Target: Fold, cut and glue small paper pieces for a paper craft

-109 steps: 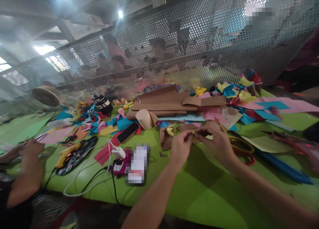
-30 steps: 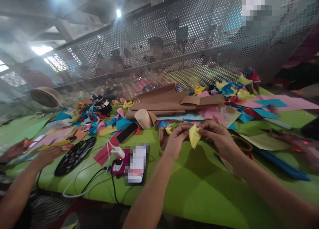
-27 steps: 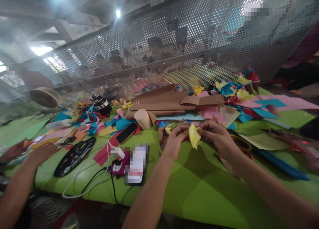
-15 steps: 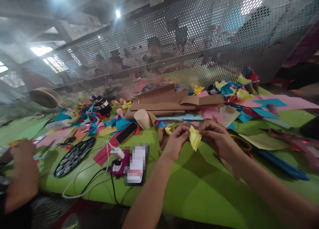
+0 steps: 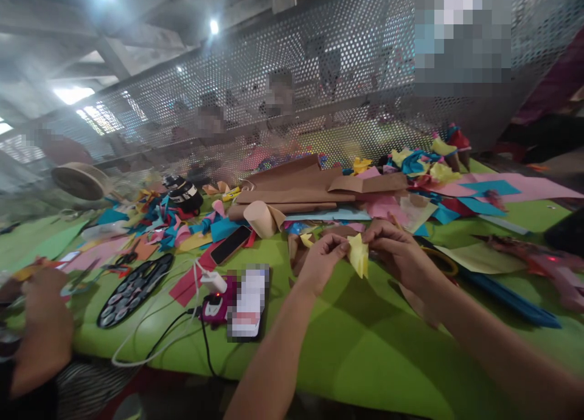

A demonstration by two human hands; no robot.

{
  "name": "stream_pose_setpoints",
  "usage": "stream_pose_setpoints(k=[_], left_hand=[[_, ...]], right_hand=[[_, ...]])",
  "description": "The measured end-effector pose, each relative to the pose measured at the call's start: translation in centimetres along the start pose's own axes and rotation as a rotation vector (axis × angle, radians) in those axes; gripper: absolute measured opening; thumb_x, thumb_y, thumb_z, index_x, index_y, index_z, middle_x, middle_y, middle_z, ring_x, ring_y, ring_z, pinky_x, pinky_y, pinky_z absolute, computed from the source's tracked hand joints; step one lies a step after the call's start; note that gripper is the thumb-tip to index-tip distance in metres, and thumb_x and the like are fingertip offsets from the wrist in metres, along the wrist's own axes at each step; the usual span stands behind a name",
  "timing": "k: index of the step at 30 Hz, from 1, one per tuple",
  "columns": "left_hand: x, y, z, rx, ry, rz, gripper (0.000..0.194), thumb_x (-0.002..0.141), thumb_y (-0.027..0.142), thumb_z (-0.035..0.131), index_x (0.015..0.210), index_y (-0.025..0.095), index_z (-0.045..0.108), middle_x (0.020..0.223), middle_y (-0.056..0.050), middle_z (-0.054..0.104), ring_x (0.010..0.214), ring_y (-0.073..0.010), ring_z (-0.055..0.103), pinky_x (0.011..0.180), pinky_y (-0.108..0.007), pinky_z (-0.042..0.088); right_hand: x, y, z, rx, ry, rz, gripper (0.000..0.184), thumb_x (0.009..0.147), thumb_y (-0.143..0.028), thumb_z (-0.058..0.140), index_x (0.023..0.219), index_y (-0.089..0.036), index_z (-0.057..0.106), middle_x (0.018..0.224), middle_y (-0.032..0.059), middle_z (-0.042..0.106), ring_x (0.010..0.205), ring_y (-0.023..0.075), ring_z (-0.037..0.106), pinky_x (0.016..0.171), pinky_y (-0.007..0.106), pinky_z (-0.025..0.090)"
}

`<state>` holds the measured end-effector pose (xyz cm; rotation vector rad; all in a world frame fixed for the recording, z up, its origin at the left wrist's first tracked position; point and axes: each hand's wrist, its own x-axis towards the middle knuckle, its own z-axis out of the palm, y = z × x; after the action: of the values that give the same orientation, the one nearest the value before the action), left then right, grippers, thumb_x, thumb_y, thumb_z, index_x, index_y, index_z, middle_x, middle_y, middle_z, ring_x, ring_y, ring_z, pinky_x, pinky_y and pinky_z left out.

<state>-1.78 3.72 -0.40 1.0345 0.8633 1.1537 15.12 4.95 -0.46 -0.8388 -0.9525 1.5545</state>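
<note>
Between my two hands, above the green table (image 5: 360, 371), is a small creased piece of yellow paper (image 5: 358, 257). My left hand (image 5: 325, 257) pinches its left edge between thumb and fingers. On the opposite side, the fingertips of my right hand (image 5: 390, 243) are closed on its upper right edge. The paper hangs downward to a ragged point. Behind my left hand lies folded brown paper (image 5: 296, 255), with another bit of yellow paper (image 5: 307, 240) by it. Yellow-handled scissors (image 5: 440, 260) rest just beyond my right hand, partly hidden by it.
Left of my arm are a lit phone (image 5: 249, 301), a purple power strip (image 5: 218, 304) with cables and a dark palette (image 5: 134, 291). A blue cutter (image 5: 511, 298) and a pink glue gun (image 5: 556, 274) lie right. Brown sheets (image 5: 292, 185) are stacked behind. A co-worker's arm (image 5: 48, 322) is far left.
The yellow paper has turned slightly, showing a narrower, more pleated face, still between both hands. At the far left, the co-worker's hand has shifted a little.
</note>
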Motion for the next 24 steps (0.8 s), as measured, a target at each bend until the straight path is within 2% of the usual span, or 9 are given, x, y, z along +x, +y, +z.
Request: stream_pose_setpoints(k=[5,8,12,18,24], left_hand=[[0.02,0.24,-0.12,0.130,0.019,0.054,0.038,0.072,0.049,0.080,0.076,0.016,0.062,0.072,0.002,0.058,0.072,-0.0114,0.052,0.075,-0.026,0.042],[-0.02,0.31,-0.13,0.179,0.003,0.073,0.032,0.076,0.045,0.077,0.079,0.016,0.062,0.074,0.001,0.058,0.074,-0.0125,0.053,0.076,-0.027,0.043],[-0.22,0.56,-0.02,0.268,-0.032,0.107,0.023,0.081,0.038,0.072,0.081,0.016,0.062,0.077,0.000,0.059,0.077,-0.0137,0.053,0.078,-0.028,0.045],[-0.24,0.53,-0.18,0.376,-0.023,0.128,0.012,0.085,0.029,0.064,0.085,0.017,0.063,0.080,-0.001,0.061,0.080,-0.0146,0.055,0.081,-0.029,0.044],[0.22,-0.29,-0.64,0.371,-0.004,0.142,0.013,0.085,0.031,0.065,0.088,0.018,0.064,0.086,-0.002,0.063,0.086,-0.0163,0.057,0.086,-0.031,0.045]], right_hand=[[0.23,-0.11,-0.41,-0.048,0.074,0.014,0.017,0.065,-0.029,0.076,0.081,-0.025,0.073,0.077,-0.0012,0.069,0.066,0.0125,0.060,0.064,0.027,0.048],[0.51,-0.18,-0.51,-0.122,0.064,0.028,0.022,0.066,-0.041,0.080,0.075,-0.023,0.073,0.073,0.0008,0.069,0.064,0.0148,0.061,0.062,0.029,0.049],[0.69,-0.13,-0.50,-0.185,0.002,0.160,0.036,0.063,-0.054,0.083,0.067,-0.021,0.070,0.069,0.0031,0.069,0.062,0.0168,0.062,0.060,0.030,0.050],[0.79,-0.01,-0.77,-0.215,-0.041,0.170,0.043,0.051,-0.053,0.091,0.064,-0.020,0.067,0.066,0.0015,0.068,0.061,0.0143,0.061,0.061,0.028,0.050],[0.91,-0.12,-0.91,-0.297,-0.097,0.153,0.046,0.054,-0.058,0.088,0.069,-0.019,0.070,0.066,0.0009,0.067,0.060,0.0130,0.058,0.061,0.028,0.047]])
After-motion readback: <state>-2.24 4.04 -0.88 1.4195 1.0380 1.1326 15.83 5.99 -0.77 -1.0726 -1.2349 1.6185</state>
